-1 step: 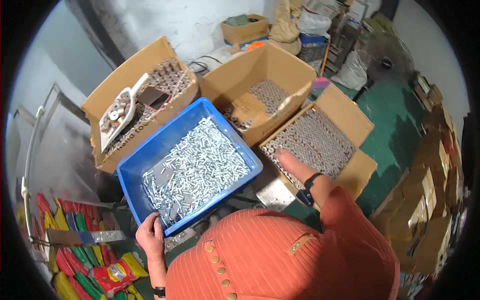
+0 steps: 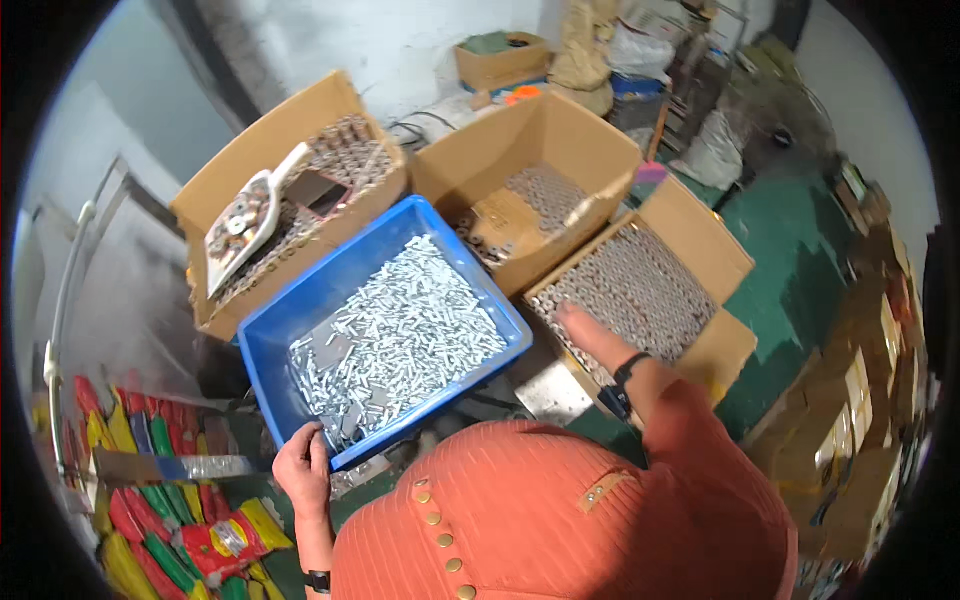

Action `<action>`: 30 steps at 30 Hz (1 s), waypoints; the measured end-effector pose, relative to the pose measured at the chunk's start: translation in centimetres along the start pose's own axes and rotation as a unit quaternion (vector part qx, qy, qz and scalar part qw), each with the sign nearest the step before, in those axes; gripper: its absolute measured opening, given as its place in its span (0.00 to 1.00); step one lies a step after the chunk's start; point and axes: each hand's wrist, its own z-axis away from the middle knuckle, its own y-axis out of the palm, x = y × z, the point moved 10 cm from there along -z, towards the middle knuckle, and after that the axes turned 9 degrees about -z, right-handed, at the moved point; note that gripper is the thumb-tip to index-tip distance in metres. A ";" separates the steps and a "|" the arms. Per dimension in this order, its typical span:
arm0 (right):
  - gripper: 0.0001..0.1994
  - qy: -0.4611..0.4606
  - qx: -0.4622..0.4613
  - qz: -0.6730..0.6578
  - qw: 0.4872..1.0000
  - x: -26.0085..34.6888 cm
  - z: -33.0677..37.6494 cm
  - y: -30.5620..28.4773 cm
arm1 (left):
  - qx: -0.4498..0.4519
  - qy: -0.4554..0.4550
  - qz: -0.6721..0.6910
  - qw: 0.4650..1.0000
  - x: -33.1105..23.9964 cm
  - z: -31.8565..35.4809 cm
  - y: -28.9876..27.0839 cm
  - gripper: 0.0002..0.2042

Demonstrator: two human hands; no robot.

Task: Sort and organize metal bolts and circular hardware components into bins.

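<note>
A blue plastic bin holds a heap of silvery bolts or pins. My left hand is at its near left corner, thumb and fingertips drawn together by the rim; what they hold, if anything, is too small to make out. On the right, an open cardboard box is packed with rows of small round metal parts with holes in their ends. My right hand reaches down to the parts along this box's left side. Its fingertips are hidden from view.
A cardboard box at left carries more metal parts, a white scoop and a dark phone-like slab. The middle box is partly filled. Colourful packets lie lower left; flattened cardboard lines the right.
The boxes and bin appear slightly farther right in the picture. Both hands stay at the same places, the left by the bin's corner, the right at the box of parts.
</note>
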 end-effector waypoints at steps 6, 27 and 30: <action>0.11 0.091 -0.027 -0.567 0.818 1.4 0.2 -7.8 | -0.032 0.058 -0.047 0.997 -2.4 -0.8 -0.5 0.05; 0.17 -0.157 -0.041 0.462 0.872 42.8 -40.4 -9.9 | -0.061 0.068 0.006 0.996 -1.5 -0.9 -1.8 0.07; 0.16 -0.148 -0.065 0.504 0.848 43.7 -40.3 -8.8 | -0.061 0.070 0.002 0.996 -1.4 -0.8 -2.3 0.07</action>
